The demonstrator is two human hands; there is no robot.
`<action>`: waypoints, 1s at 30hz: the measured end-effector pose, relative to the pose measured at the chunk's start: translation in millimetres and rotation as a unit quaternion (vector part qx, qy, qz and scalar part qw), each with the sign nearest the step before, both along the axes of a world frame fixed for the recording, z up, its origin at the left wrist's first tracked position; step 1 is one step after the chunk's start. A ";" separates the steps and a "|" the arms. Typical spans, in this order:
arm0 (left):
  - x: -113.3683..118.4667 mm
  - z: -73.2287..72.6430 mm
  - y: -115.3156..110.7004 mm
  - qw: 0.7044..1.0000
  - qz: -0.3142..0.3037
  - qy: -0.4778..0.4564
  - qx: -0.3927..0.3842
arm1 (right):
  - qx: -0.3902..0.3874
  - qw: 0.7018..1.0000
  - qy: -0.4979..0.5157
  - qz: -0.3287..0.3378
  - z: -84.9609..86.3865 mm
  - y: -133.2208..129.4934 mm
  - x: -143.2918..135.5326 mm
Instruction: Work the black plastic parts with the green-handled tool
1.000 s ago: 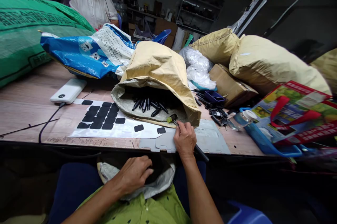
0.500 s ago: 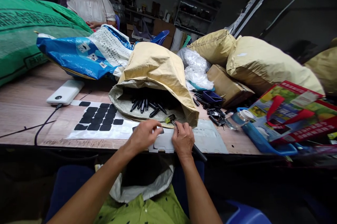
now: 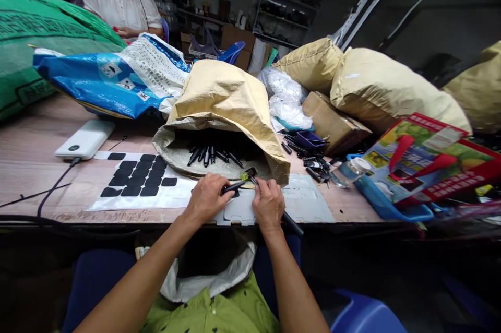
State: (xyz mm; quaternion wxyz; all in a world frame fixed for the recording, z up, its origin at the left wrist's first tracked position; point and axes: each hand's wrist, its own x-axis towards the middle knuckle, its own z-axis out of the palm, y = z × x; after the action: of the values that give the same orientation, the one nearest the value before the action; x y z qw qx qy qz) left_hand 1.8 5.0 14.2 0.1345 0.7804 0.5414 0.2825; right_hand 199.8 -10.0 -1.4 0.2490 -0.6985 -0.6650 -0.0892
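Observation:
My left hand (image 3: 209, 198) is closed, thumb and fingers pinching a slim black pen-shaped piece (image 3: 235, 186) that points right. My right hand (image 3: 268, 205) is wrapped round a dark-handled tool (image 3: 293, 223); its handle sticks out below the palm, and a thin metal part shows above the fingers. Where the two pieces come near each other, a small yellow-green bit (image 3: 245, 176) shows; whether they touch I cannot tell. Just beyond lies an open brown paper sack (image 3: 230, 93), its mouth facing me, with several black pen-shaped pieces (image 3: 207, 154) inside.
A white sheet with black rounded squares (image 3: 135, 179) and a white power bank (image 3: 85, 140) with a cable lie left. Rightward are loose black parts (image 3: 317, 166), a clear jar (image 3: 350, 172), a blue basket (image 3: 407, 213) and full sacks (image 3: 395, 87). Another person (image 3: 121, 9) sits across.
My left hand now shows the black pen-shaped piece, held beside the tool's metal end; before, no such piece was visible in it. The whole view has shifted slightly.

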 end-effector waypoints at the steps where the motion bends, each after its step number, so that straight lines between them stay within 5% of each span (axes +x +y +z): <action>1: 1.4 -3.7 -5.3 1.000 -0.010 -0.005 -0.002 | -0.003 1.000 0.000 -0.001 -0.3 0.6 0.3; 8: 2.3 -18.4 -4.5 0.998 -0.012 -0.056 -0.026 | 0.050 0.996 0.071 0.037 7.4 -7.1 3.7; 15: 1.9 -19.0 -3.1 0.997 -0.004 -0.070 -0.031 | 0.049 0.954 0.241 0.173 35.7 -43.1 -3.2; 30: 2.3 -18.9 -2.8 0.995 -0.001 -0.092 -0.041 | -0.008 0.959 0.207 0.195 36.2 -55.5 -17.6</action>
State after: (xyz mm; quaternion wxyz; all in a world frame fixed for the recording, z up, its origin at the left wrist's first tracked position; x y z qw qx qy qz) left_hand 4.1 2.2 -4.7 0.2163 0.7455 0.5370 0.3303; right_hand 182.2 -65.5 34.8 0.3887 -0.5606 -0.7224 0.1130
